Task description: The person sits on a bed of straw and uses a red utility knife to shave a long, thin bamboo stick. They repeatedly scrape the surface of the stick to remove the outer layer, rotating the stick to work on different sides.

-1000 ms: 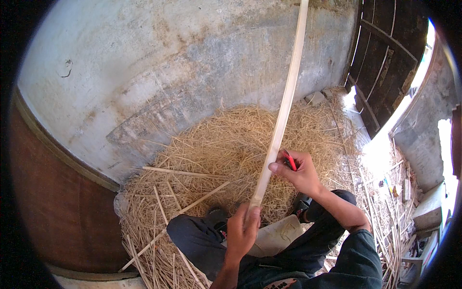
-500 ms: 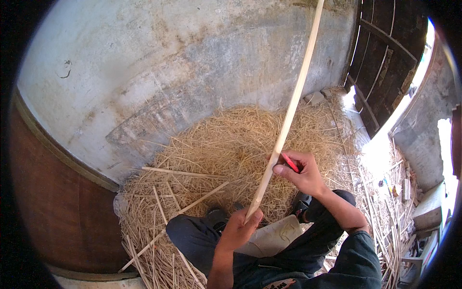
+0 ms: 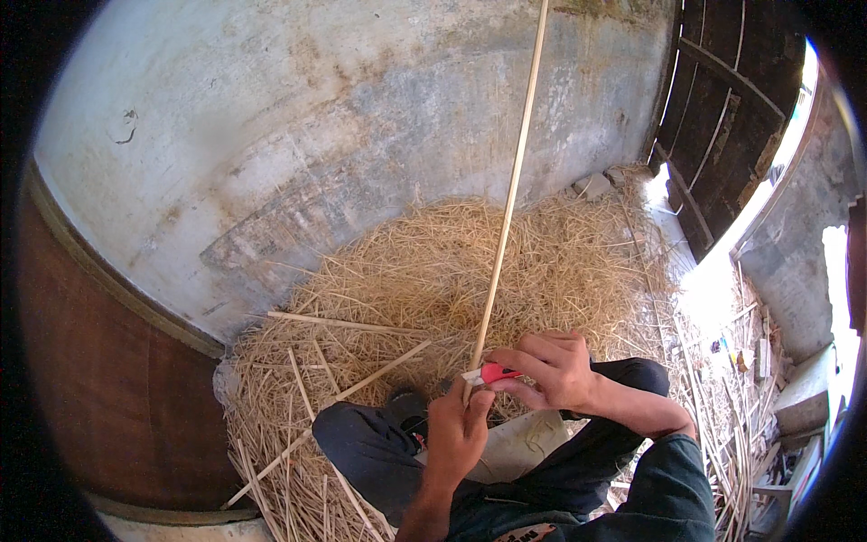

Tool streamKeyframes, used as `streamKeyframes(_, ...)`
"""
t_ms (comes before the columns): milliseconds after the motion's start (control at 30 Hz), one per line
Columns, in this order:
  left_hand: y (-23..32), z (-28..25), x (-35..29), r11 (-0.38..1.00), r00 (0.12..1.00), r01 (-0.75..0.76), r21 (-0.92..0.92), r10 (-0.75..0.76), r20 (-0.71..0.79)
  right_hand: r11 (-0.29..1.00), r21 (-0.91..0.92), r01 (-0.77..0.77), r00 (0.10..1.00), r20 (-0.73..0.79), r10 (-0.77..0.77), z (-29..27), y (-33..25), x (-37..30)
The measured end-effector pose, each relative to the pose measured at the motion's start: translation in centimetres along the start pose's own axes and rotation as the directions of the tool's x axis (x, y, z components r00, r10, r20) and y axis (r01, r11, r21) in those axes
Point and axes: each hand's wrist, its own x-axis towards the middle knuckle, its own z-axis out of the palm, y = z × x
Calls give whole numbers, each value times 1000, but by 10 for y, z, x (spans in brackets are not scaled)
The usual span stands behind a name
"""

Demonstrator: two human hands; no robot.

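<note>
A long, pale bamboo strip (image 3: 508,212) rises from my lap past the top of the view, its narrow edge turned toward me. My left hand (image 3: 454,434) is closed around the strip's lower end. In my right hand (image 3: 558,372) is a small knife with a red handle (image 3: 500,372), held sideways. Its light-coloured blade end lies across the strip just above my left thumb. A whitish sheet or pad (image 3: 519,447) lies across my lap beneath both hands, with a few thin shavings on it.
A thick heap of shavings (image 3: 406,271) surrounds my legs. Several loose strips (image 3: 379,372) lie on its left part. A stained wall (image 3: 361,135) stands ahead, a brown panel (image 3: 126,361) at left. A dark wooden door (image 3: 722,117) is at the far right, with more strips (image 3: 722,434) below.
My right hand has brought the red knife down and left to the strip's lower end, beside my left hand. The strip has turned edge-on, and its top has swung left.
</note>
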Motion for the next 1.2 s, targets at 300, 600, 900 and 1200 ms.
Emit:
streamKeyframes(300,-5,11,-2,966,988,-38,257,75,-135,992,-102,-72,997,-38,68,-6,3,4)
streamKeyframes(600,-15,11,-14,937,995,-15,349,49,-87,975,-76,-209,972,-128,198,-17,25,10)
streamKeyframes(900,-33,7,-34,933,999,37,358,-31,-21,933,-129,-335,937,-148,316,-28,45,20)
streamKeyframes(1200,-45,2,-60,945,997,68,320,-78,18,874,-161,-459,871,-276,407,-38,91,39)
